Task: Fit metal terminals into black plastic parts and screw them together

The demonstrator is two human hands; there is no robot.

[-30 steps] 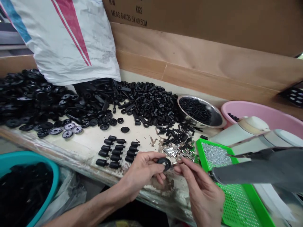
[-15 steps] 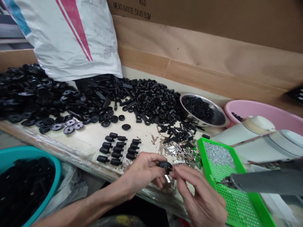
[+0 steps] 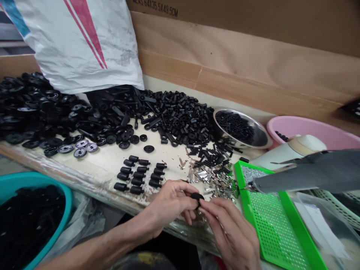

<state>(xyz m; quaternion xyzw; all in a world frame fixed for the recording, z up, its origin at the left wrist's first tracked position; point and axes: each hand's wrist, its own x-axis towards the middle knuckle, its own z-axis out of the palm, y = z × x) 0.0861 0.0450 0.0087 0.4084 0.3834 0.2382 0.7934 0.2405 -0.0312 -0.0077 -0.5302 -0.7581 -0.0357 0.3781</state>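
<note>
Over the front edge of the bench, my left hand (image 3: 174, 202) is closed, pinching a small black rounded plastic part (image 3: 197, 196) between thumb and fingers. My right hand (image 3: 232, 225) meets it from the right, thumb and forefinger pressed together at the part's edge. Whatever lies between those right fingertips is too small and hidden to make out. Just behind the hands are loose shiny metal strips (image 3: 208, 176) and thin black pins (image 3: 209, 157). Rows of black cylindrical pieces (image 3: 137, 180) lie to the left of my left hand.
A grey electric screwdriver (image 3: 303, 172) extends over a green tray (image 3: 281, 221) of small screws at right. Behind stand a steel bowl (image 3: 263, 140) and pink basin (image 3: 287, 122). Black parts (image 3: 180, 116) are heaped along the back, near a white sack (image 3: 92, 48). A teal tub (image 3: 69, 202) stands left.
The metal strip that hung below the black part is no longer plainly visible. My right hand has shifted slightly left and in closer. The screwdriver has swung up and left over the tray.
</note>
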